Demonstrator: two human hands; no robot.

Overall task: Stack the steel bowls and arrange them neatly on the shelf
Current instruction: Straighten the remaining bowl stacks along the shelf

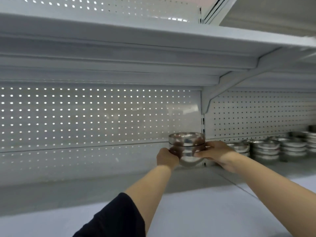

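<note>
Steel bowls [186, 147], nested in a short stack, held between two bare hands at the back of a white shelf [196, 211], close to the perforated back panel [95, 117] and just left of the slotted upright [203, 127]. Left hand [166, 158] pressed against the stack's left side, fingers curled round the lower bowl; right hand [217, 152] gripping the right side, fingertips wrapped onto the steel wall, thumb along the rim line. Bottom of the stack at or just above the shelf surface; contact cannot be told. Dark sleeve [118, 218] covering the upper left arm, right forearm bare. Further stacks of bowls [266, 149] lined along the shelf to the right, past the upright. Overhead, an upper shelf [136, 48] resting on a white bracket [227, 86].
</note>
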